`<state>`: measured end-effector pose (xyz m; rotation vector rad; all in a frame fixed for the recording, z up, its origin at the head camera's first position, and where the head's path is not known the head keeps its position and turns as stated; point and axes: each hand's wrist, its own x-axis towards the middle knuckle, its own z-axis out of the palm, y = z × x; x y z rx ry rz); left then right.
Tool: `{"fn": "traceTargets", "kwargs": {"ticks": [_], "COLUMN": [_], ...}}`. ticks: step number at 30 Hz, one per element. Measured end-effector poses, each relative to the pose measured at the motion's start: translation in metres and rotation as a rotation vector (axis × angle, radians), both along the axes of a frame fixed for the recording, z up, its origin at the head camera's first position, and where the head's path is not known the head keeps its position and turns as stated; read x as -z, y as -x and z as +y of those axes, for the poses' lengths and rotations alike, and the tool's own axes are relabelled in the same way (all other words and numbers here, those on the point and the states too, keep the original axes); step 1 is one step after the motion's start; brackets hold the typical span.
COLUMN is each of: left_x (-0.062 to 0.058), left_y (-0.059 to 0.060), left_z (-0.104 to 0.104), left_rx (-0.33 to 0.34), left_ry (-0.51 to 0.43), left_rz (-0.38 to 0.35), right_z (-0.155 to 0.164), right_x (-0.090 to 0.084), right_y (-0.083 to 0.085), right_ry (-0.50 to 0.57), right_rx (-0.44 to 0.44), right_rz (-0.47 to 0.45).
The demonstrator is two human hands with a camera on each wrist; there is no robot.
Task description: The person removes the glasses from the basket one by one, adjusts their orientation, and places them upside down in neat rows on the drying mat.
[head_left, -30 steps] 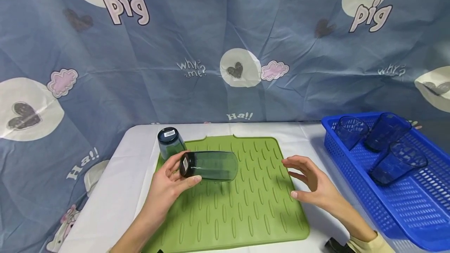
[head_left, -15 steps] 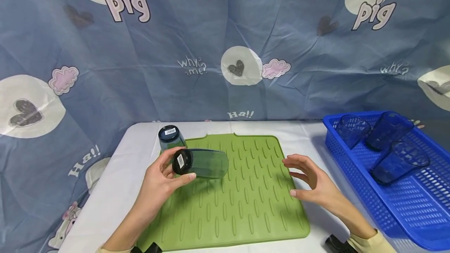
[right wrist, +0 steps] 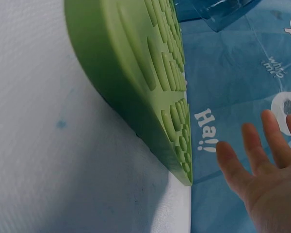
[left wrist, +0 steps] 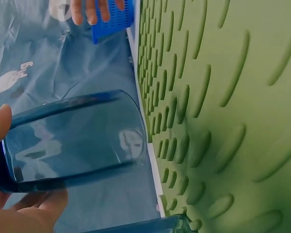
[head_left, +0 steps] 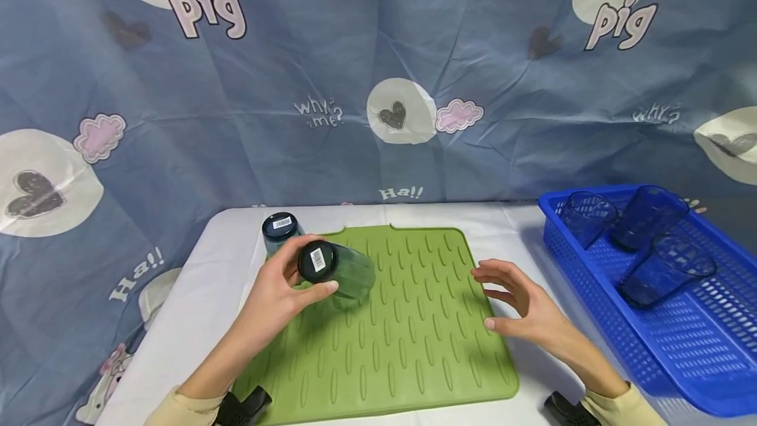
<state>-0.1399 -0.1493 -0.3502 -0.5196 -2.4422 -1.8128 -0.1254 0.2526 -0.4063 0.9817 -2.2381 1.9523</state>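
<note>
The left hand (head_left: 278,298) curls its fingers and thumb round the base of a translucent blue-grey plastic tumbler (head_left: 337,271), held tilted above the far left part of the ribbed green silicone mat (head_left: 402,340). A second, inverted tumbler of the same kind (head_left: 278,230) stands just behind, at the mat's far left corner. The right hand (head_left: 520,307) hovers over the mat's right edge, fingers spread, holding nothing. A blue perforated plastic basket (head_left: 686,347) with three blue tumblers (head_left: 647,215) occupies the desk's right edge.

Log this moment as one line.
left hand: grips tilted cup over green mat | right hand: open, empty | basket: three cups
</note>
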Motion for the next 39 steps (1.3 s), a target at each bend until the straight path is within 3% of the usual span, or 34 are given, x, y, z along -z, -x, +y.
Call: {"fn": "traceTargets", "kwargs": {"ticks": [6, 15, 27, 39], "left_x": [0.000, -0.005, -0.005, -0.003], "left_y": [0.009, 0.020, 0.036, 0.056], "left_z": [0.007, 0.018, 0.030, 0.044], "left_rx": [0.025, -0.005, -0.003, 0.032], "left_ry": [0.051, 0.130, 0.066, 0.079], "left_rz": [0.070, 0.096, 0.059, 0.055], "right_z": [-0.001, 0.000, -0.001, 0.000], "right_x": [0.001, 0.001, 0.002, 0.001], "right_y": [-0.001, -0.001, -0.001, -0.002], "right_ry": [-0.023, -0.048, -0.090, -0.071], "right_rx": [0.006, 0.022, 0.036, 0.044], "right_rz": [-0.012, -0.019, -0.015, -0.047]}}
